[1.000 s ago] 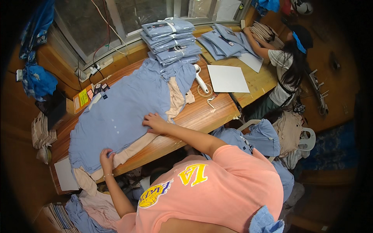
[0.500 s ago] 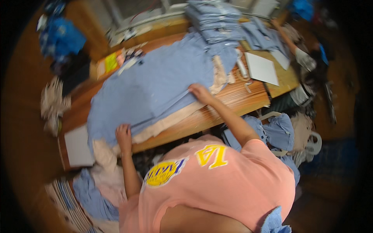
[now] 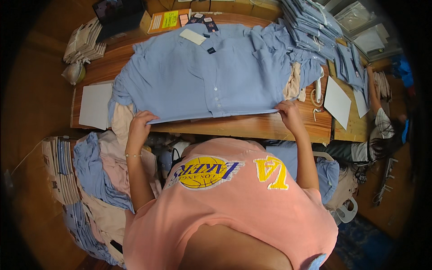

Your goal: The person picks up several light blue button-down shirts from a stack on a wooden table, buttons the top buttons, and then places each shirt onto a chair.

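A light blue buttoned shirt (image 3: 175,81) lies spread over the table, its neck label and a pale hang tag (image 3: 192,37) at the far side. Its hem runs along the near edge between my hands. With fingers and thumb, my left hand (image 3: 140,128) pinches the hem's left corner. Over at the right corner, my right hand (image 3: 290,114) is closed on the hem too. Cream fabric (image 3: 122,122) shows from under the shirt at the left, and more cream fabric (image 3: 293,82) at the right.
Packed blue shirts (image 3: 310,27) are stacked at the far right, near a white handled tool (image 3: 319,85) and white board (image 3: 337,102). Another white board (image 3: 96,105) lies left. Loose garments (image 3: 101,171) are heaped by my left side. A co-worker (image 3: 375,130) is at the right.
My view has swung round, so the table now looks more level. The cream strip along the near edge is now covered by the blue hem, which is stretched straight between my hands.
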The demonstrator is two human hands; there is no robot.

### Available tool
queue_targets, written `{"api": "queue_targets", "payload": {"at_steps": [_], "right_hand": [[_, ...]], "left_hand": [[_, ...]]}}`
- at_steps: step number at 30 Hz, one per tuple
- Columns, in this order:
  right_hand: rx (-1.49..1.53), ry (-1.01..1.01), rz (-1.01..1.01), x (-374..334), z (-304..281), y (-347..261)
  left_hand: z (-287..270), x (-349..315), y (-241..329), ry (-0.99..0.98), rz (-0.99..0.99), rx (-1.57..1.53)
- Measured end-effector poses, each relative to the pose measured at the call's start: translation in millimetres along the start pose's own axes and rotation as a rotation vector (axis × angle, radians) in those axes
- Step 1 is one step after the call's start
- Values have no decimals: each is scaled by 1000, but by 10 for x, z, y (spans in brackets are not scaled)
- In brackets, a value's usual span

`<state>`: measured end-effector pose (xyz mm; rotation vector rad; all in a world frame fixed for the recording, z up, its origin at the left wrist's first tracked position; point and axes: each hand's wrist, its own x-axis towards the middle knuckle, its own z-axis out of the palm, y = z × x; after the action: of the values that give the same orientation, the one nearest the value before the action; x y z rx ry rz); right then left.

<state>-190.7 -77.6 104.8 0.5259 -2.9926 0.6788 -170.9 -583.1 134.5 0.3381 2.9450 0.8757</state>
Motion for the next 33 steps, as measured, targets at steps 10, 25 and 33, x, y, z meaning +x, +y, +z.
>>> {"api": "queue_targets", "payload": {"at_steps": [10, 25, 33], "right_hand": [[183, -154, 1, 1228, 435, -610], [544, 38, 198, 1891, 1460, -597], [1074, 75, 122, 1747, 1269, -701]], "left_hand": [[525, 1169, 346, -335, 39, -332], [1264, 1976, 449, -135, 123, -353], [1069, 2044, 677, -130, 176, -629]]}}
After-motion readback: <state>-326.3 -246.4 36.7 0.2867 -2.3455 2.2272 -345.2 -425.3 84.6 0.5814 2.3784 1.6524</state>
